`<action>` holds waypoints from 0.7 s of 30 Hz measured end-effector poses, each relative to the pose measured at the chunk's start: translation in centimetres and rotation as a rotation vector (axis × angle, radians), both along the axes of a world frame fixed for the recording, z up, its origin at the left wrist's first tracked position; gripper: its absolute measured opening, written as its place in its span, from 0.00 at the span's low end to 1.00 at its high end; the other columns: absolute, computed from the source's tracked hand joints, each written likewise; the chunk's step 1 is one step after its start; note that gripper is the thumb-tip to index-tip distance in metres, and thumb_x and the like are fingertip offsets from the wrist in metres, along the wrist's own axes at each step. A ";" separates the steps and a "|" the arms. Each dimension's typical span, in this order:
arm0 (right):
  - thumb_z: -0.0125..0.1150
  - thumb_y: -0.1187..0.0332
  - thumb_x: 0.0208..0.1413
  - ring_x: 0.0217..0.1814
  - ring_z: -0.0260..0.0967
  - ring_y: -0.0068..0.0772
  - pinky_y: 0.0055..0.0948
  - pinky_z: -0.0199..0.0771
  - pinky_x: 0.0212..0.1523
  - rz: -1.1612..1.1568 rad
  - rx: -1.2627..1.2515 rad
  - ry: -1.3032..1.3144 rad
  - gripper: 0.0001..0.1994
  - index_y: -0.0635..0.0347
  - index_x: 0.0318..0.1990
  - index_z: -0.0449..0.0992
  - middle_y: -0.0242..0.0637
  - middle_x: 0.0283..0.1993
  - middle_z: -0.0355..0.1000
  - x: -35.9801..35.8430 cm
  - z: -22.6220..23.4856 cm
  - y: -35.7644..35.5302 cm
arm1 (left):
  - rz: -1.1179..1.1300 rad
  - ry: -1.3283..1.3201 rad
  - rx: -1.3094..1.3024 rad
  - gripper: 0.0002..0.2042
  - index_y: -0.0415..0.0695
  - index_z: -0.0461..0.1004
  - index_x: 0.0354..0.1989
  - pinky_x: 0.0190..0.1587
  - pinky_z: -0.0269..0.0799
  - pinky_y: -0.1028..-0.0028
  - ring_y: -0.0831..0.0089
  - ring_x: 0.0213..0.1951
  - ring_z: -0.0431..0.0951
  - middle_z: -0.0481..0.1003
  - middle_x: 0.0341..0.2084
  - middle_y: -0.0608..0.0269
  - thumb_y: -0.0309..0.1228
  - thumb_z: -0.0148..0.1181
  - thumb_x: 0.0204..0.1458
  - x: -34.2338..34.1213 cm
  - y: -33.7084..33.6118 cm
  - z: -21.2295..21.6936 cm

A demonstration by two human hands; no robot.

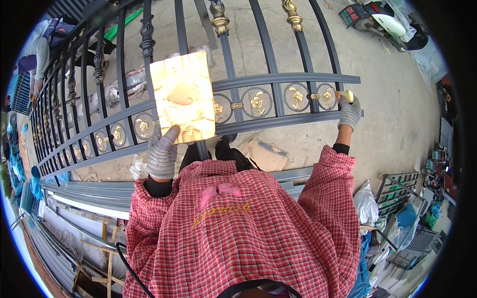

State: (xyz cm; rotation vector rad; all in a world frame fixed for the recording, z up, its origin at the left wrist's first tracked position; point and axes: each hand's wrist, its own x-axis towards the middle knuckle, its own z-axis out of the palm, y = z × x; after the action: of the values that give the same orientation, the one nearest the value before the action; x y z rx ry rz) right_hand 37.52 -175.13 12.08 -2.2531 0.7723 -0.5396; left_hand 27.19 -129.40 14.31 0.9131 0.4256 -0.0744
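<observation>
The gloved left hand (161, 155) grips a gold-smeared board (183, 97) by its lower edge, held against the grey metal fence (278, 79). The right hand (349, 110) is closed around a small pale brush handle (347, 95) — touching the fence's ring row, beside a golden flower (326, 96).

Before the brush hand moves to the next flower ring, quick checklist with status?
1. Left hand grips gold-smeared board: ok.
2. Right hand holds the brush: ok.
3. Brush at the end flower ring of the grey fence panel: ok.
4. Paint load on bristles: cannot tell, hidden.
5. Both hands gloved: ok.
6. Board level: not ok, tilted.
</observation>
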 end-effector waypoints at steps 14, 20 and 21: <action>0.62 0.71 0.41 0.17 0.56 0.12 0.13 0.55 0.15 0.314 0.525 -0.227 0.11 0.61 0.34 0.70 0.28 0.22 0.66 -7.3 4.4 18.4 | -0.080 -0.084 -0.051 0.21 0.34 0.62 0.47 0.35 0.72 0.73 0.71 0.36 0.73 0.70 0.38 0.57 0.33 0.55 0.46 -3.8 3.9 -0.8; 0.60 0.72 0.42 0.12 0.54 0.13 0.12 0.51 0.10 0.509 0.716 -0.231 0.11 0.60 0.36 0.69 0.30 0.22 0.66 -8.4 1.3 31.3 | -0.044 -0.055 -0.052 0.21 0.36 0.64 0.46 0.39 0.69 0.74 0.71 0.35 0.72 0.71 0.36 0.59 0.36 0.56 0.46 -7.8 12.0 -2.3; 0.60 0.72 0.42 0.13 0.54 0.13 0.12 0.52 0.11 0.579 0.692 -0.129 0.12 0.60 0.37 0.69 0.30 0.23 0.66 -8.9 1.9 32.7 | -0.009 -0.056 -0.067 0.21 0.36 0.65 0.45 0.38 0.69 0.74 0.71 0.35 0.72 0.71 0.36 0.59 0.37 0.56 0.46 -9.3 12.9 -2.4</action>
State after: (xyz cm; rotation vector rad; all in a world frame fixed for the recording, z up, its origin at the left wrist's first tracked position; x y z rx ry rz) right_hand 28.64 -142.44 13.98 -1.6521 0.1628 -0.1019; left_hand 17.88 -116.55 11.86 0.8493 0.3647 -0.0703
